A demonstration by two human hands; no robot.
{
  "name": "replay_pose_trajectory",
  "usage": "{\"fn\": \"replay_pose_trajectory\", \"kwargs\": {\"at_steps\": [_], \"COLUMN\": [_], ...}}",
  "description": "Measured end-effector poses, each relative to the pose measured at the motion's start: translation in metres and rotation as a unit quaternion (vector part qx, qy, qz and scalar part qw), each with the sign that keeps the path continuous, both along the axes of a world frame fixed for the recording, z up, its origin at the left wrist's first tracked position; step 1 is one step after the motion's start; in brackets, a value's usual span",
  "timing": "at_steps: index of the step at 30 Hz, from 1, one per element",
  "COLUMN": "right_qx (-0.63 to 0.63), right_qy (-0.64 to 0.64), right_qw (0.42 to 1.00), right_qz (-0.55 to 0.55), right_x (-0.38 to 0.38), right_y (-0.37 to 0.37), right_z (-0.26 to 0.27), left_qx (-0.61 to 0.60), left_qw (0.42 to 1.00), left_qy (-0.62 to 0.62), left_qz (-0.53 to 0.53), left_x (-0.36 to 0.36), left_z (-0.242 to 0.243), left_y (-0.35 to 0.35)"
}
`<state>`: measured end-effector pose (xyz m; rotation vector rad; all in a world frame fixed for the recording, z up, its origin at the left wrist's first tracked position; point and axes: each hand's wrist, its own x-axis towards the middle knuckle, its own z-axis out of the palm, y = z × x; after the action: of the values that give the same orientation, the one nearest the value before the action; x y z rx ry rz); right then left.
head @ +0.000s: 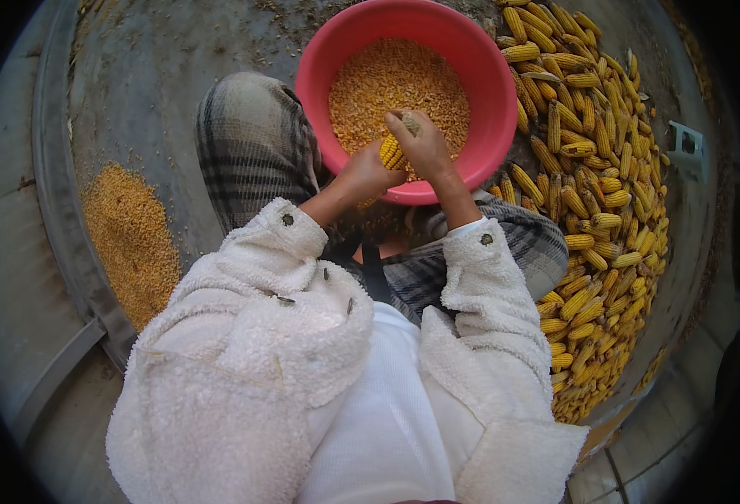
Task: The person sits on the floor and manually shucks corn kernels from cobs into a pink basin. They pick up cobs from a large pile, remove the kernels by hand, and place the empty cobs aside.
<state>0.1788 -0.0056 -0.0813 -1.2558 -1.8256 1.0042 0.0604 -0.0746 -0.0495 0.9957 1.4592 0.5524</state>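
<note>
My left hand (370, 169) is wrapped around an ear of yellow corn (392, 153), whose kernels show between my two hands. Pressed close against it, my right hand (425, 146) grips a pale, bare cob end (411, 123) that pokes up between thumb and fingers. Whether this cob is separate from the ear is hidden by my fingers. Both hands are over the near side of a red plastic basin (501, 126). Loose corn kernels (395, 75) cover the bottom of the basin.
A large heap of corn ears (597, 208) lies along my right side. To my left is a pile of loose kernels (132, 246) beside a raised edge (61, 189). My plaid-covered knees (253, 138) flank the basin. A pale plastic object (688, 151) stands beyond the heap.
</note>
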Motion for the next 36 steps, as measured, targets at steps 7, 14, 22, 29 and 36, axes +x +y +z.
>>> {"fn": "replay_pose_trajectory", "kwargs": {"at_steps": [7, 14, 22, 29, 36], "right_qx": [-0.083, -0.354, -0.110, -0.126, -0.198], "right_qy": [0.033, 0.271, 0.038, 0.016, 0.171], "right_qw": [0.989, 0.894, 0.992, 0.981, 0.964], "right_qz": [-0.120, -0.035, -0.037, -0.144, -0.036], "right_x": [0.003, 0.024, 0.003, 0.000, 0.014], "right_y": [0.008, 0.020, -0.006, 0.001, 0.009], "right_z": [-0.017, 0.015, 0.013, -0.012, 0.003], "left_qx": [0.063, -0.144, -0.204, -0.124, -0.210], "left_qw": [0.995, 0.929, 0.917, 0.975, 0.926], "left_qy": [0.080, -0.327, -0.331, -0.183, -0.292], "left_qz": [-0.019, 0.093, 0.089, 0.029, 0.112], "left_x": [0.005, -0.006, -0.011, 0.001, -0.010], "left_z": [-0.003, -0.002, -0.004, -0.005, -0.004], "left_y": [-0.008, 0.000, 0.001, -0.003, 0.003]}}
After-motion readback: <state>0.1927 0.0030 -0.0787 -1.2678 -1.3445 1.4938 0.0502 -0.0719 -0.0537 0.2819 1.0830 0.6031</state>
